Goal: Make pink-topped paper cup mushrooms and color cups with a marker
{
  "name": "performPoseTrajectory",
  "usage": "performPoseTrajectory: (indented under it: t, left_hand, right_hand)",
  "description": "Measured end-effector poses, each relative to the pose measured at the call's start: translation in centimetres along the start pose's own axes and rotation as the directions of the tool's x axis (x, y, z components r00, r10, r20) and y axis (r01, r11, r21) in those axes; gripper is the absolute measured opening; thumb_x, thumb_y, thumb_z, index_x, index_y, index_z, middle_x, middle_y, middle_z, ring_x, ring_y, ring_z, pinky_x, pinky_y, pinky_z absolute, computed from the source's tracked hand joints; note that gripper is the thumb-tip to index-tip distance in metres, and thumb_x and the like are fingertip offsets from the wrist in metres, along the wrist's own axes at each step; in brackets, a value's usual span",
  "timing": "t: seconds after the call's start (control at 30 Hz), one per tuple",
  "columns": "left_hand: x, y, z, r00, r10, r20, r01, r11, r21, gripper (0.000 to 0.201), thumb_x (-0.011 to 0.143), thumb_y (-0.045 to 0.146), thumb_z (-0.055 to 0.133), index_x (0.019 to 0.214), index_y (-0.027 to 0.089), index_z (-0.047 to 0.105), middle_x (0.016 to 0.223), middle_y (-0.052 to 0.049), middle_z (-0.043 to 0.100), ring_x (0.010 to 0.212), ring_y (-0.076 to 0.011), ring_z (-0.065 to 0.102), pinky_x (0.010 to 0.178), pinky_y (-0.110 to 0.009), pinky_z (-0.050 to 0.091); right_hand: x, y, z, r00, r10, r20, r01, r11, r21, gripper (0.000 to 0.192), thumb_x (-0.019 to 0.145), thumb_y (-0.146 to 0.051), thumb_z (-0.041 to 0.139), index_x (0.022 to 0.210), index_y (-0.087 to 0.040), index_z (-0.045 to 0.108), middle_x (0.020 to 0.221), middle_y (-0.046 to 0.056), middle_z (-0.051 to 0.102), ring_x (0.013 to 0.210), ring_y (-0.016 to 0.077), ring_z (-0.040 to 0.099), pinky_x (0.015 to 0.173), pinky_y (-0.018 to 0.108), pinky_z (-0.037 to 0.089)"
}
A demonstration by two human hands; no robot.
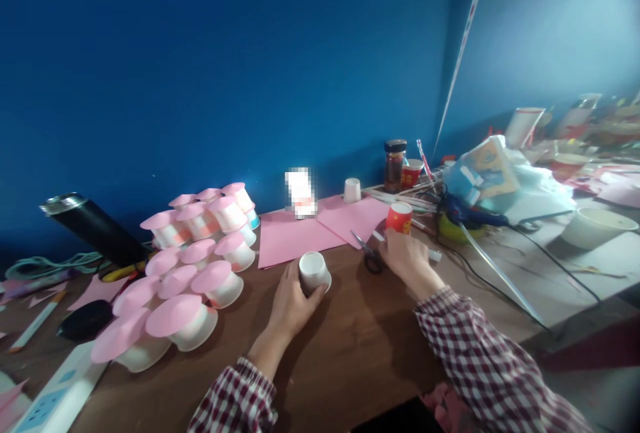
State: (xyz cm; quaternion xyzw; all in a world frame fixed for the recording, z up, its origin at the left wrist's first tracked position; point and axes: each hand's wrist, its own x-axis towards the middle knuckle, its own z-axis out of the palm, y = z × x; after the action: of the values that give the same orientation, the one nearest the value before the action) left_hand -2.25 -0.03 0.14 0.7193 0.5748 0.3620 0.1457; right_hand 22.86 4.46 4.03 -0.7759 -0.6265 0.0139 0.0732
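Observation:
My left hand (295,299) is closed around a small white paper cup (313,267), turned base up, just above or on the brown tabletop. My right hand (407,259) is at the lower part of a red paper cup (399,217), its fingers curled and mostly hidden; whether it grips the cup cannot be made out. Dark-handled scissors (371,259) lie just left of that hand, blades on pink paper sheets (295,239). Another white cup (352,190) sits upside down at the back of the sheets. Left of my hands stand several upturned cups topped with pink paper cones (175,315).
A black flask (95,226) leans at the left, above a white power strip (65,386). Behind the red cup stands a dark-lidded jar (395,165). Toward the right are a blue glue gun (467,213), its cable, a plastic bag (535,186) and a white bowl (597,227).

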Motion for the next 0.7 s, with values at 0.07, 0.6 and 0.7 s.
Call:
performPoseTrajectory:
  t: [0.07,0.6,0.7]
  left_hand:
    - [0.01,0.08,-0.01,1.0,0.003,-0.001,-0.003,1.0,-0.003,0.057,0.072,0.036,0.062,0.122,0.015,0.043,0.116,-0.014,0.054,0.11,-0.0284,0.052,0.093,-0.045,0.042]
    - [-0.08,0.47,-0.21,0.999,-0.052,-0.004,0.051,0.997,-0.064,0.064,0.072,0.036,0.06,0.127,0.012,0.035,0.114,-0.015,0.057,0.103,-0.0275,0.057,0.088,-0.041,0.045]
    - [-0.07,0.65,-0.24,0.999,-0.041,0.01,0.042,0.996,-0.076,0.064,0.072,0.035,0.06,0.126,0.012,0.036,0.115,-0.016,0.057,0.105,-0.0277,0.056,0.089,-0.041,0.045]
  right_hand:
    - [-0.01,0.02,-0.13,1.0,-0.001,0.007,0.001,1.0,0.0,0.028,0.085,-0.034,0.042,0.098,-0.016,0.059,0.083,0.014,0.067,0.08,0.0297,0.065,0.064,0.035,0.046]
    - [-0.13,0.51,-0.35,0.997,-0.009,0.079,0.01,1.0,-0.02,0.029,0.083,-0.033,0.046,0.1,-0.015,0.061,0.089,0.017,0.067,0.086,0.032,0.064,0.067,0.037,0.044]
    - [-0.08,0.52,-0.47,0.997,-0.001,0.075,0.002,1.0,-0.021,0.029,0.085,-0.034,0.046,0.103,-0.016,0.059,0.091,0.017,0.067,0.086,0.0305,0.064,0.069,0.036,0.044]
